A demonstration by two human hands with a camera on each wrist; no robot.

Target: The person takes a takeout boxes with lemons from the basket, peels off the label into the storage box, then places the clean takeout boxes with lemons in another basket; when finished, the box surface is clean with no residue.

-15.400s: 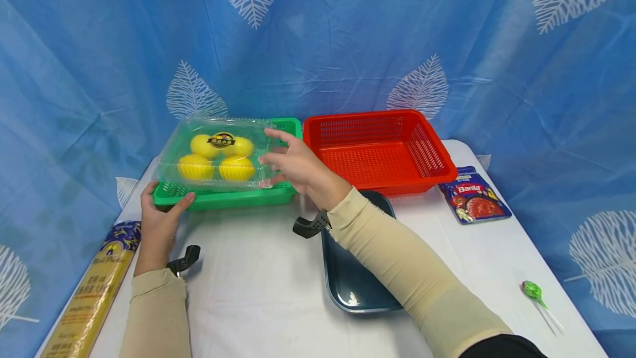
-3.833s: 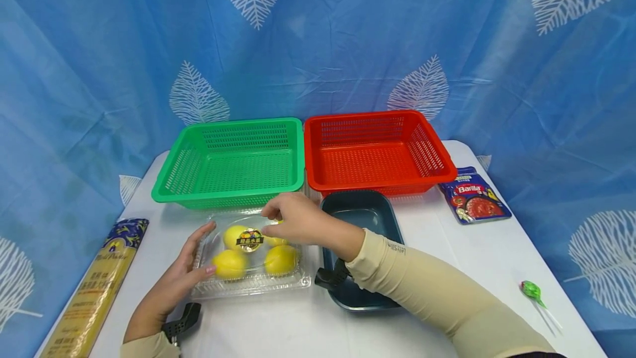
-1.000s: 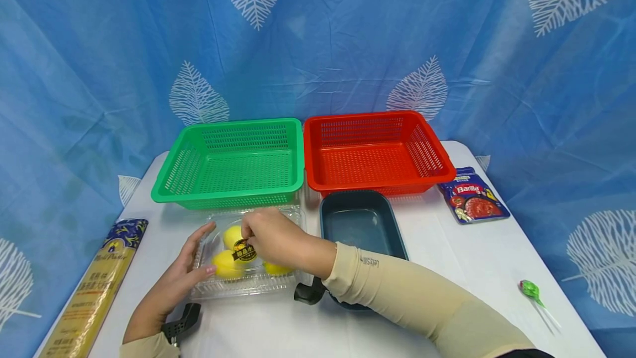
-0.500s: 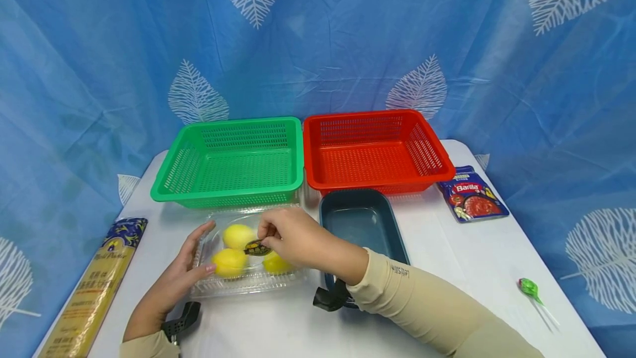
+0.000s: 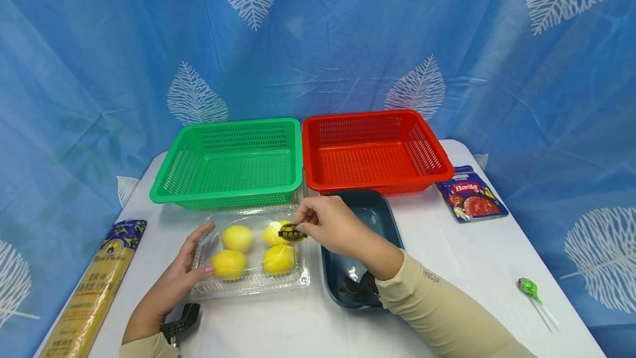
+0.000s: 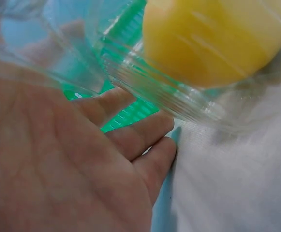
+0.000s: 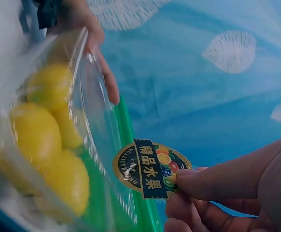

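Observation:
A clear plastic fruit box (image 5: 218, 287) with several lemons (image 5: 279, 259) inside lies on the white table in front of the green basket. My right hand (image 5: 338, 225) pinches a black and gold oval fruit sticker (image 7: 150, 166) between thumb and fingers, held above the box's right end. In the right wrist view most of the sticker shows, off the lid, with its printed face toward the camera. My left hand (image 5: 171, 286) rests against the box's left end, thumb at the near side and fingers stretched along it. In the left wrist view those fingers (image 6: 140, 135) lie nearly straight beside the clear wall.
Behind the box stand a green basket (image 5: 226, 199) and a red basket (image 5: 377, 185). A dark blue tray (image 5: 340, 286) sits under my right forearm. At left lies a spaghetti pack (image 5: 91, 286); at right, a Barilla sauce pouch (image 5: 474, 198) and a green lollipop (image 5: 529, 287).
The box came down from over the green basket to the table. The sticker came off the lid, and my right hand moved right with it. My left hand stayed put lately.

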